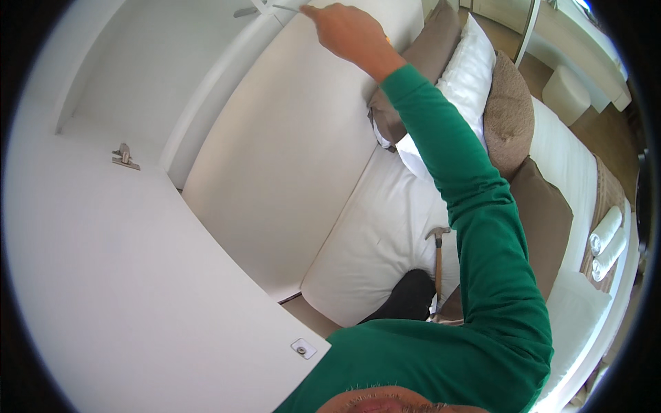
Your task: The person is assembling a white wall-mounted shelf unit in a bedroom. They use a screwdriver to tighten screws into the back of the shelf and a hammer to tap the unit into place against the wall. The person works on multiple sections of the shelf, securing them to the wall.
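Observation:
My right hand [350, 38] reaches up to the top of the head view, its fingers closed on a thin grey metal rod [286, 7]. Most of what the hand holds is hidden in the grip, so its kind does not show. The rod points left to a small white fitting [261, 5] at the edge of the white cabinet recess [148, 69]. A flat grey metal piece [244, 12] lies beside that fitting. My left hand is out of sight. In front of me on the left is a large white door panel [158, 275], with a metal hinge [126, 157] near its far edge.
A round metal fitting [302, 349] sits at the panel's near corner. Behind it rises a padded cream headboard [289, 131]. On the white bed [379, 220] lie a hammer [438, 265], several pillows [509, 113] and rolled towels [606, 230]. A stool [566, 95] stands far right.

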`<move>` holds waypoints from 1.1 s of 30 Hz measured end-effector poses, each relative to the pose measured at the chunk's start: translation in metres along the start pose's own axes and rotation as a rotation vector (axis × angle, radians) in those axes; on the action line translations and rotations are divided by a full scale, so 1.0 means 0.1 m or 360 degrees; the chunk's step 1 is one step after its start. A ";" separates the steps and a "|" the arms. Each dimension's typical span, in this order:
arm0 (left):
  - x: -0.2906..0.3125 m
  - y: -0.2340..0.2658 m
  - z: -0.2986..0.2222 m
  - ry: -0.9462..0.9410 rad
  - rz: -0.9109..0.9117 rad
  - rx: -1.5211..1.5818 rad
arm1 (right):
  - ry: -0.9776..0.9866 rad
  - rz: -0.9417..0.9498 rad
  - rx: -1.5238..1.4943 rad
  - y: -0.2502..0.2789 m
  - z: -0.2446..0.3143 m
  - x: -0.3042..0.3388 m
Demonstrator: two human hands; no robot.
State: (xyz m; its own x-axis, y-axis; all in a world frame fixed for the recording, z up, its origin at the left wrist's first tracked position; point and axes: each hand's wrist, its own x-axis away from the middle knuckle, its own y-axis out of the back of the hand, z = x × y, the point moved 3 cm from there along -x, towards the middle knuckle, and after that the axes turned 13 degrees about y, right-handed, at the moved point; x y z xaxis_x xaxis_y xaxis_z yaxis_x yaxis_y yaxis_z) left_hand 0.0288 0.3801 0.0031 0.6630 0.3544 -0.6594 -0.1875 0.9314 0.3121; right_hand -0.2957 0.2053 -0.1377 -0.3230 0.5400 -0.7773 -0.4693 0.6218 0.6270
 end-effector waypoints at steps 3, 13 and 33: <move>0.05 -0.33 0.14 0.0064 0.0081 -0.0014 | -0.0029 0.0072 -0.0031 -0.05 0.00 -0.13; 0.24 -0.75 0.33 0.0174 0.0227 -0.0009 | 0.0110 0.0092 -0.0041 -0.17 0.02 -0.24; 0.66 -0.77 0.44 0.0291 0.0369 -0.0001 | 0.0246 0.0104 0.0003 -0.37 0.00 -0.39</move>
State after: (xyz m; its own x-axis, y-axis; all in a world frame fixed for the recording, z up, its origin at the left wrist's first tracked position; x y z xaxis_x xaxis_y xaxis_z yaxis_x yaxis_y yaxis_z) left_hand 0.1193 0.3281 -0.0342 0.4610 0.5667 -0.6829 -0.3191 0.8239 0.4683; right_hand -0.2658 0.1607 -0.1304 -0.4754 0.4859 -0.7334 -0.4415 0.5893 0.6767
